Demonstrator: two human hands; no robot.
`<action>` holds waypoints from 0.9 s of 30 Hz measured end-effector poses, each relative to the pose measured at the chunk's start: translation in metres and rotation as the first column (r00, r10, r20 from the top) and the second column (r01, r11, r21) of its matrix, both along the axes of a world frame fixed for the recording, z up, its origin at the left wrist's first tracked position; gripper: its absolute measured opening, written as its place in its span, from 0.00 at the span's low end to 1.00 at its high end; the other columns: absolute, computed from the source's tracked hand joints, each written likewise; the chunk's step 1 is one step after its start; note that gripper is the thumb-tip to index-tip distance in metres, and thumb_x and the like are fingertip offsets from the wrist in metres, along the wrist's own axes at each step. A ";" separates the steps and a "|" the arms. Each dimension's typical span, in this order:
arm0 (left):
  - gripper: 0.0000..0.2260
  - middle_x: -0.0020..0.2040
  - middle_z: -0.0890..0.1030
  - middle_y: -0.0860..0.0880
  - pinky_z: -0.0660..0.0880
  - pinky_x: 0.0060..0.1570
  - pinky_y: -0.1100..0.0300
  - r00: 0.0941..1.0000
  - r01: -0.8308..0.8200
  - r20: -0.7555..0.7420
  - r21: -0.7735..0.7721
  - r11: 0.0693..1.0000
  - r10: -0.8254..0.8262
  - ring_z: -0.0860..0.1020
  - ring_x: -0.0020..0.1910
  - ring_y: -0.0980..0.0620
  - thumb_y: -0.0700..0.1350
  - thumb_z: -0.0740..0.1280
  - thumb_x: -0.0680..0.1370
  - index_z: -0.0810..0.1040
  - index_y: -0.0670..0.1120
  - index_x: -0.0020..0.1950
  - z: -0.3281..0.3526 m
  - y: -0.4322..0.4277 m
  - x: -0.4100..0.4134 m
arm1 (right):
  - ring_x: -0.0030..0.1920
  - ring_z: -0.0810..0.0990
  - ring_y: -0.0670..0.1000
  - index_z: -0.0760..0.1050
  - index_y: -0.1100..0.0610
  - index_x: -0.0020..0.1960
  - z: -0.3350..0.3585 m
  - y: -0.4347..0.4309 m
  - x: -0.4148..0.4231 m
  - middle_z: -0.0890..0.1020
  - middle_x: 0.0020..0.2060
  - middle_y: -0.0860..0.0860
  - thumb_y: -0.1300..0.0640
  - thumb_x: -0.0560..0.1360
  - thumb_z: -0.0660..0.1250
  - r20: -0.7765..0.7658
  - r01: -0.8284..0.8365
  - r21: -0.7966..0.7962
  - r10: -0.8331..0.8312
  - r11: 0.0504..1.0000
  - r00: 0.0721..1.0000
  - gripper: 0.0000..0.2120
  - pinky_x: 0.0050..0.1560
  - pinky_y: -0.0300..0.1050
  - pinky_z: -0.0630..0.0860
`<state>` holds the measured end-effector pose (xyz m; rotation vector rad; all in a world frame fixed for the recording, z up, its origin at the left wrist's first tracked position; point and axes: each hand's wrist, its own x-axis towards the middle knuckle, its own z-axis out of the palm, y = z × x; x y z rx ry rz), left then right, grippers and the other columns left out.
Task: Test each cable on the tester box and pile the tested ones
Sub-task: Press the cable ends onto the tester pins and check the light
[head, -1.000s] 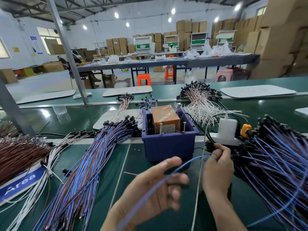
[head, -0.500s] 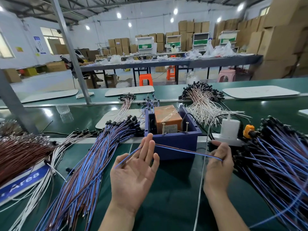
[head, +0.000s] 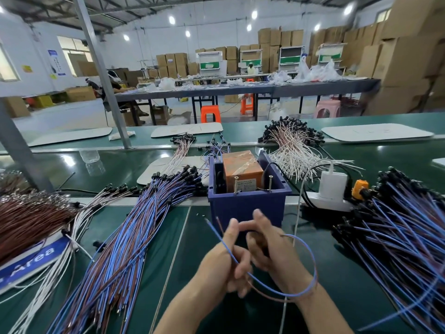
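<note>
My left hand [head: 227, 261] and my right hand [head: 272, 247] meet just in front of the tester box [head: 245, 206], a blue bin holding an orange block [head: 242, 169] with two upright metal pins. Both hands grip one blue-and-brown cable [head: 310, 261]. It loops out to the right around my right wrist, and its two bare ends stick up toward the box near my left fingers. A long pile of blue and brown cables [head: 125, 249] lies to the left. Another heap of blue cables with black plugs [head: 397, 237] lies to the right.
A white power strip with a charger [head: 333, 186] and an orange plug sits right of the box. White cable bundles [head: 291, 145] lie behind it, brown cables [head: 26, 218] at far left beside a blue "Area" sign [head: 31, 259]. A grey post [head: 16, 150] rises at left.
My hands have come together in front of the box. The cable, earlier stretched straight between them, is now bent into a loop around my right wrist with its ends pointing up.
</note>
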<state>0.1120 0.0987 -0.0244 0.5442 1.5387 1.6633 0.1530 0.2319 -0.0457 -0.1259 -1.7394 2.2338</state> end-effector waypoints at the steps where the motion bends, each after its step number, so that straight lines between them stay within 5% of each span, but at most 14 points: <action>1: 0.36 0.16 0.60 0.48 0.62 0.22 0.61 0.999 0.034 -0.017 -0.027 0.999 -0.034 0.62 0.16 0.51 0.69 0.47 0.79 0.63 0.46 0.19 0.000 0.001 0.003 | 0.21 0.59 0.48 0.78 0.55 0.32 -0.002 -0.001 0.001 0.64 0.21 0.50 0.31 0.76 0.62 0.035 -0.026 0.082 0.023 0.996 0.999 0.30 0.23 0.38 0.59; 4: 0.35 0.17 0.57 0.49 0.64 0.23 0.61 0.996 0.086 0.014 -0.081 0.993 -0.086 0.59 0.17 0.51 0.71 0.49 0.78 0.62 0.47 0.20 0.001 -0.001 0.004 | 0.24 0.60 0.51 0.62 0.56 0.27 -0.005 -0.001 0.002 0.62 0.22 0.53 0.28 0.74 0.63 0.108 -0.078 0.152 0.062 0.985 0.992 0.35 0.26 0.39 0.62; 6: 0.34 0.17 0.57 0.50 0.63 0.23 0.60 0.994 0.095 0.062 -0.115 0.989 -0.088 0.59 0.17 0.51 0.73 0.51 0.76 0.61 0.47 0.21 0.002 -0.003 0.003 | 0.25 0.60 0.52 0.66 0.57 0.28 -0.006 0.001 0.003 0.63 0.23 0.54 0.28 0.74 0.64 0.126 -0.144 0.148 0.125 0.979 0.984 0.34 0.27 0.39 0.61; 8: 0.33 0.17 0.57 0.50 0.61 0.24 0.59 0.990 0.106 0.108 -0.127 0.986 -0.093 0.59 0.18 0.51 0.74 0.54 0.73 0.61 0.48 0.22 0.003 -0.006 0.001 | 0.27 0.63 0.53 0.82 0.57 0.41 -0.005 0.001 0.004 0.71 0.25 0.53 0.31 0.75 0.66 0.146 -0.232 0.143 0.212 0.962 0.966 0.28 0.28 0.39 0.61; 11: 0.32 0.18 0.57 0.51 0.58 0.22 0.62 0.977 0.123 0.190 -0.134 0.983 -0.096 0.58 0.18 0.53 0.75 0.57 0.70 0.61 0.48 0.24 0.005 -0.009 -0.003 | 0.30 0.69 0.51 0.82 0.53 0.60 -0.003 0.001 0.006 0.83 0.34 0.52 0.35 0.74 0.70 0.177 -0.336 0.156 0.308 0.929 0.935 0.25 0.27 0.37 0.62; 17: 0.29 0.20 0.62 0.54 0.61 0.21 0.64 0.956 0.154 0.264 -0.092 0.984 -0.125 0.61 0.19 0.56 0.74 0.62 0.70 0.67 0.49 0.26 0.006 -0.012 -0.007 | 0.30 0.78 0.46 0.84 0.51 0.52 -0.002 0.001 0.006 0.83 0.33 0.51 0.42 0.71 0.76 0.136 -0.341 0.068 0.330 0.938 0.934 0.15 0.27 0.34 0.64; 22: 0.31 0.24 0.66 0.52 0.67 0.26 0.61 0.939 0.141 0.316 0.011 0.990 -0.138 0.70 0.23 0.53 0.76 0.58 0.71 0.74 0.48 0.32 0.005 -0.013 -0.015 | 0.35 0.70 0.54 0.81 0.54 0.44 -0.004 0.004 0.002 0.77 0.34 0.58 0.49 0.73 0.76 0.099 -0.211 -0.051 0.216 0.976 0.971 0.10 0.34 0.45 0.63; 25: 0.29 0.27 0.68 0.50 0.69 0.30 0.59 0.915 0.036 0.393 0.136 0.990 -0.087 0.71 0.27 0.51 0.70 0.58 0.75 0.80 0.46 0.39 0.003 -0.008 -0.018 | 0.26 0.66 0.49 0.78 0.59 0.45 -0.008 0.007 -0.002 0.73 0.34 0.59 0.50 0.72 0.71 0.043 -0.099 -0.156 0.107 0.983 0.993 0.12 0.30 0.43 0.60; 27: 0.25 0.29 0.69 0.49 0.71 0.30 0.59 0.911 -0.033 0.410 0.180 0.983 -0.044 0.72 0.28 0.51 0.62 0.58 0.78 0.84 0.43 0.43 0.000 -0.006 -0.019 | 0.27 0.66 0.51 0.82 0.59 0.45 -0.008 0.008 -0.004 0.76 0.34 0.60 0.50 0.71 0.70 0.012 -0.057 -0.197 0.061 0.979 0.998 0.11 0.33 0.51 0.54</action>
